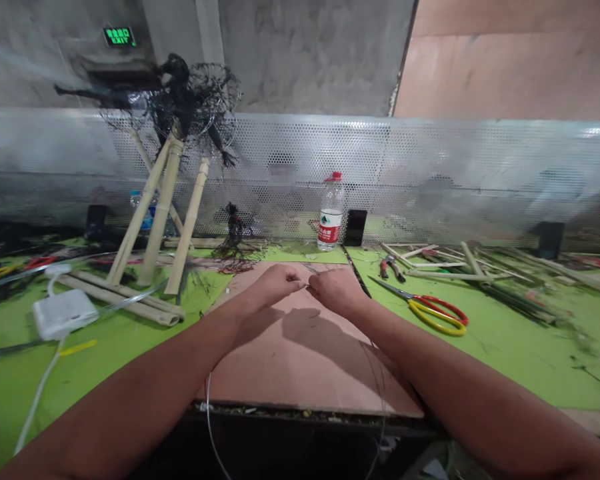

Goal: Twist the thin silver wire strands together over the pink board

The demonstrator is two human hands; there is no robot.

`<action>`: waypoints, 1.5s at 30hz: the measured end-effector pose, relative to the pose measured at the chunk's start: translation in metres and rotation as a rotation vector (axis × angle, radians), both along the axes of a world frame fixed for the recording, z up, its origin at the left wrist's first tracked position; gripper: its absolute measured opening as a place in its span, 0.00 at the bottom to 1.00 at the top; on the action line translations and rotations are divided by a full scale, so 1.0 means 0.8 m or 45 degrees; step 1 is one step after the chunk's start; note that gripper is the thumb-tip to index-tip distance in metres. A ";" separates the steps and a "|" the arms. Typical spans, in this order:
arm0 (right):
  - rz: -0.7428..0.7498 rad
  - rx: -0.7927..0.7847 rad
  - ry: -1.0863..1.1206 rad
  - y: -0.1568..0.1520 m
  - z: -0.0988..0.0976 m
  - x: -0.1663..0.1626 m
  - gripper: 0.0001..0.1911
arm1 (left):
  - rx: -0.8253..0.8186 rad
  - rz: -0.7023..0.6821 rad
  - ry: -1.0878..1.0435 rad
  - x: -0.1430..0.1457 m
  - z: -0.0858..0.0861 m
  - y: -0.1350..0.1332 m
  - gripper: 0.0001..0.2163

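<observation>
My left hand (279, 283) and my right hand (336, 288) are close together over the brown board (290, 373). The fingertips of both are pinched on a thin wire, of which only a short dark piece shows between them. A clear wire loop (209, 407) hangs below the board's front edge, and its other side runs up by my right forearm. Whether this loop joins the piece in my fingers cannot be made out. Scissors (433, 313) with red and yellow handles lie right of my right hand, beside red-handled pliers (393, 268).
Bamboo poles (163, 213) stand at the left, topped by a tangle of black wire (195, 100). A white adapter (65, 313) with its cable lies near them. Behind the board are a water bottle (329, 217) and a black phone (355, 228). Bamboo strips (473, 263) lie right.
</observation>
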State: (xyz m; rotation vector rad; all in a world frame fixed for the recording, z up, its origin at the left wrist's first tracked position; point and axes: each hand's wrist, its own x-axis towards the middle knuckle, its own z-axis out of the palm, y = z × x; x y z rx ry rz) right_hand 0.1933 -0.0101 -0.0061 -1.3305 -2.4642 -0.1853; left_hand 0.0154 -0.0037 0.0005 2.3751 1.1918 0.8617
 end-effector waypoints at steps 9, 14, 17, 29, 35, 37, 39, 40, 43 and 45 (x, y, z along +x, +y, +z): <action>0.329 -1.635 1.370 0.012 -0.005 0.018 0.25 | 0.091 -0.016 -0.131 0.000 0.009 -0.008 0.11; 0.347 -1.860 1.340 0.002 0.002 0.016 0.23 | 0.124 -0.034 -0.136 -0.001 0.011 -0.010 0.12; 0.349 -1.845 1.364 0.003 0.001 0.016 0.20 | 0.139 -0.048 -0.131 -0.001 0.012 -0.012 0.12; 0.335 -1.217 1.126 0.001 0.003 0.013 0.17 | 0.164 -0.046 -0.019 0.000 0.011 -0.012 0.15; 0.230 -0.248 0.272 -0.001 0.006 0.010 0.16 | 0.042 -0.066 0.076 -0.001 -0.003 0.001 0.12; 0.246 -0.042 0.034 -0.002 0.005 0.008 0.15 | -0.045 -0.059 0.086 -0.002 -0.008 0.005 0.12; 0.283 0.029 -0.091 -0.002 0.003 0.007 0.15 | -0.134 -0.088 0.088 -0.004 -0.010 0.008 0.11; 0.301 0.032 -0.099 -0.003 0.002 0.007 0.15 | -0.167 -0.103 0.091 -0.004 -0.010 0.008 0.10; 0.299 -0.082 0.150 0.000 0.000 0.009 0.17 | -0.148 -0.107 0.099 -0.006 -0.004 0.005 0.11; 0.260 -0.363 0.522 0.004 -0.003 0.011 0.20 | -0.059 -0.094 0.071 -0.007 0.002 0.001 0.12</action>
